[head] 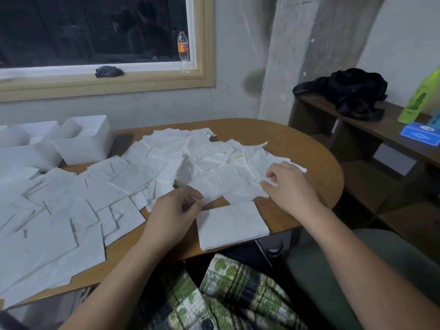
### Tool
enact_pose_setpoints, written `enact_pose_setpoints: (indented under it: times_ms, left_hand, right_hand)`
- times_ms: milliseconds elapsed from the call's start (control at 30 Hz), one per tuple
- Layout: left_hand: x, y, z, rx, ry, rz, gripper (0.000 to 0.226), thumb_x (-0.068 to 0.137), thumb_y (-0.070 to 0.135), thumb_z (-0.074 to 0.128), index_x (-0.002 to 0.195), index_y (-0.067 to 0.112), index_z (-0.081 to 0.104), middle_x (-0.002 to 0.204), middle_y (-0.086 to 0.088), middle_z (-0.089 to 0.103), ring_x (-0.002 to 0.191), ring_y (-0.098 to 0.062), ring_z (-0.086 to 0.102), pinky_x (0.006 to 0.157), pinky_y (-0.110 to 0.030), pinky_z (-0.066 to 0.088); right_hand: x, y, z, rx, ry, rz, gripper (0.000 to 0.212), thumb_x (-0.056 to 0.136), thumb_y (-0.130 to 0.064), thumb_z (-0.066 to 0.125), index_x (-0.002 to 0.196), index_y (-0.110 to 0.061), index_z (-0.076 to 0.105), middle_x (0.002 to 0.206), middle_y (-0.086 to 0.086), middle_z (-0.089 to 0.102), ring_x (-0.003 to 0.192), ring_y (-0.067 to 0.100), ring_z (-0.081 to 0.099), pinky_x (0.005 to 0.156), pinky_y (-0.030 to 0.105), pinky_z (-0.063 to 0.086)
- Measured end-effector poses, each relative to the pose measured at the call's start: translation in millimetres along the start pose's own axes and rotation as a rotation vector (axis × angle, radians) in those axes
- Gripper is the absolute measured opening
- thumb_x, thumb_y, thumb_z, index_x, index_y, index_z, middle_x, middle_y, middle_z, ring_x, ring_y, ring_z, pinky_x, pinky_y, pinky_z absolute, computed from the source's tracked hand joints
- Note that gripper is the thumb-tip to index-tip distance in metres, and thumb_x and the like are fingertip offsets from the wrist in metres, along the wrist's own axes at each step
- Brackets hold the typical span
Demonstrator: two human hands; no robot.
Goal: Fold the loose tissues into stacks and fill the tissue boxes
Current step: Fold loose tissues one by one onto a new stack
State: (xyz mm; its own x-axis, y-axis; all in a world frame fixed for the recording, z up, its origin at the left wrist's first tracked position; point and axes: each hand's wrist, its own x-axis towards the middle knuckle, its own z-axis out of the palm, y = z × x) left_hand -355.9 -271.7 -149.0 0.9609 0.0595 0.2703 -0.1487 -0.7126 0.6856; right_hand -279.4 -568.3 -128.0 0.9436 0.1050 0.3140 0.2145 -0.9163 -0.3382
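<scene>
— Where are the hands on your feed?

— Both are over the near side of the table (pixel 302 148). I see the left hand (pixel 175 208) knuckles up, with the forearm rising from the bottom edge and the fingers curled in toward the thumb. The right hand (pixel 287 184) reaches further out, and its fingers are curled too.

— Holding anything?

— The right one pinches the near edge of a loose tissue (pixel 253 163) between thumb and fingertips. That sheet lies rumpled at the right end of the pile (pixel 166 167). For the left I cannot tell. Its fingertips sit right at the corner of a flat sheet, but from here I can't make out whether they grip it.

— And the stack?

— The stack (pixel 232 226) lies flat at the table's near edge, between the two wrists. Its left corner is just beside the left hand, and it is apart from the right. The pile spreads behind it and far out to the left.

— Boxes?

— The boxes (pixel 83 141) stand open at the far left of the table, well apart from both hands, with the pile's edge just beside them.
</scene>
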Motion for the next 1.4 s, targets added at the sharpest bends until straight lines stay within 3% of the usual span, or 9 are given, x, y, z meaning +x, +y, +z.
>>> enact_pose_setpoints:
  times_ms: [200, 367, 467, 633, 867, 1000, 1167, 1267, 1400]
  left_hand:
    - [-6.4, -2.5, 0.1, -0.032, 0.006, 0.027, 0.004, 0.099, 0.037, 0.071, 0.101, 0.040, 0.073, 0.090, 0.021, 0.073, 0.089, 0.000, 0.068, 0.079, -0.037, 0.059]
    - [-5.9, -2.6, 0.1, -0.042, 0.005, 0.015, 0.007, 0.099, 0.034, 0.071, 0.096, 0.040, 0.074, 0.092, 0.023, 0.073, 0.090, -0.001, 0.068, 0.080, -0.037, 0.059]
    - [-6.3, -0.9, -0.8, -0.054, 0.010, 0.005, 0.010, 0.100, 0.032, 0.071, 0.093, 0.038, 0.074, 0.092, 0.026, 0.072, 0.089, 0.000, 0.068, 0.078, -0.035, 0.058]
    - [-7.0, 0.4, -1.5, -0.099, 0.015, -0.009, 0.010, 0.099, 0.030, 0.072, 0.094, 0.038, 0.075, 0.091, 0.023, 0.073, 0.088, -0.003, 0.068, 0.077, -0.031, 0.056]
    - [-9.0, 5.6, -3.9, -0.184, 0.029, -0.011, 0.014, 0.098, 0.026, 0.076, 0.105, 0.038, 0.073, 0.086, 0.015, 0.072, 0.087, -0.003, 0.067, 0.071, -0.010, 0.045]
    - [-2.2, 11.5, -8.8, -0.164, 0.068, 0.073, 0.030, 0.095, 0.027, 0.080, 0.118, 0.041, 0.067, 0.103, 0.017, 0.067, 0.096, -0.006, 0.066, 0.076, -0.015, 0.048]
    - [9.7, 23.0, -13.0, -0.052, 0.015, 0.184, 0.051, 0.095, 0.040, 0.079, 0.138, 0.050, 0.055, 0.134, 0.026, 0.048, 0.125, 0.000, 0.052, 0.090, -0.017, 0.048]
    - [16.6, 23.1, -14.0, -0.032, -0.034, 0.238, 0.035, 0.095, 0.042, 0.079, 0.127, 0.047, 0.065, 0.135, 0.028, 0.048, 0.132, -0.002, 0.050, 0.093, -0.019, 0.047]
    - [17.1, 24.2, -20.5, -0.163, -0.081, 0.174, 0.003, 0.098, 0.036, 0.077, 0.100, 0.036, 0.077, 0.125, 0.023, 0.067, 0.102, -0.004, 0.067, 0.081, -0.024, 0.053]
  right_hand:
    - [7.0, 1.8, 15.0, -0.065, -0.051, -0.068, 0.016, 0.100, -0.038, 0.065, 0.097, -0.022, 0.063, 0.100, -0.005, 0.056, 0.090, 0.018, 0.056, 0.072, 0.036, 0.051]
    - [4.2, 6.9, 26.0, -0.105, 0.077, -0.080, 0.013, 0.102, -0.021, 0.060, 0.091, -0.018, 0.066, 0.093, -0.004, 0.058, 0.082, 0.017, 0.055, 0.062, 0.031, 0.044]
    - [-1.4, 6.8, 30.6, -0.079, 0.154, -0.077, 0.013, 0.102, -0.018, 0.059, 0.090, -0.018, 0.063, 0.089, -0.005, 0.057, 0.082, 0.017, 0.052, 0.065, 0.031, 0.042]
    - [-12.3, 0.0, 22.9, -0.005, 0.290, -0.168, 0.010, 0.100, -0.017, 0.062, 0.091, -0.019, 0.061, 0.089, -0.005, 0.059, 0.085, 0.018, 0.053, 0.078, 0.040, 0.051]
    - [-33.7, -32.3, -13.9, 0.173, 0.174, -0.373, 0.009, 0.095, -0.014, 0.064, 0.089, -0.019, 0.062, 0.091, -0.011, 0.058, 0.091, 0.013, 0.054, 0.076, 0.034, 0.050]
    - [-44.3, -49.2, -33.9, 0.192, 0.148, -0.492, 0.012, 0.095, -0.011, 0.067, 0.088, -0.018, 0.061, 0.091, -0.011, 0.057, 0.090, 0.015, 0.054, 0.076, 0.038, 0.049]
    - [-53.3, -62.7, -50.4, 0.228, 0.119, -0.616, 0.010, 0.097, -0.012, 0.064, 0.088, -0.017, 0.063, 0.092, -0.008, 0.060, 0.091, 0.019, 0.057, 0.079, 0.038, 0.048]
    - [-55.1, -63.4, -55.5, 0.240, 0.112, -0.625, 0.010, 0.097, -0.014, 0.065, 0.088, -0.017, 0.064, 0.090, -0.009, 0.060, 0.089, 0.020, 0.057, 0.077, 0.038, 0.048]
    - [-56.1, -57.1, -59.0, 0.276, 0.095, -0.549, 0.013, 0.097, -0.011, 0.069, 0.089, -0.020, 0.064, 0.088, -0.013, 0.061, 0.087, 0.013, 0.059, 0.074, 0.034, 0.049]
